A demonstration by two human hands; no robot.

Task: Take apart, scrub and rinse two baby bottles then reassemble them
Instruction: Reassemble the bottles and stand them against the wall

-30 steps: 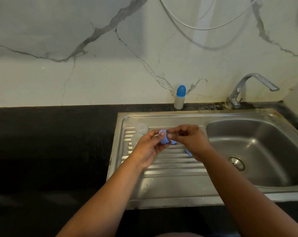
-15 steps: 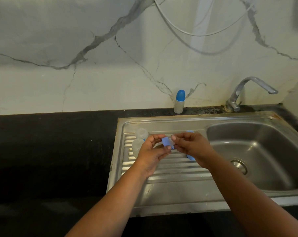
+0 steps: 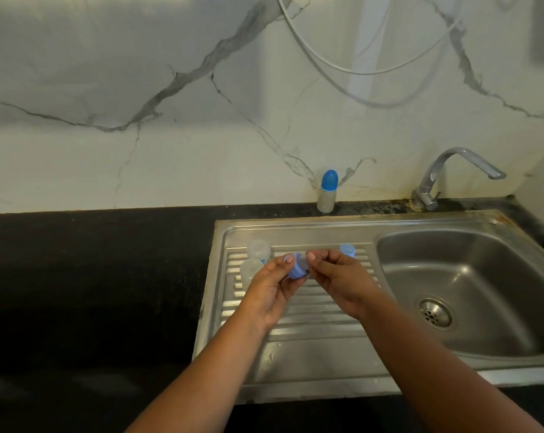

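- Above the ribbed steel draining board [image 3: 295, 326], the left hand [image 3: 272, 287] pinches a small blue plastic bottle collar [image 3: 296, 270] between thumb and fingers.
- The right hand [image 3: 338, 281] meets it, fingertips curled onto the collar's right side.
- Two clear plastic bottle parts [image 3: 254, 260] lie on the board's far left.
- A blue cap [image 3: 348, 250] sits on the board behind the right hand.
- An assembled blue-capped baby bottle [image 3: 328, 191] stands behind the board, at the wall.

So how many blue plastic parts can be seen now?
3: blue ring held by both hands, blue ring on the drainboard behind the right hand, blue cap on the standing bottle.
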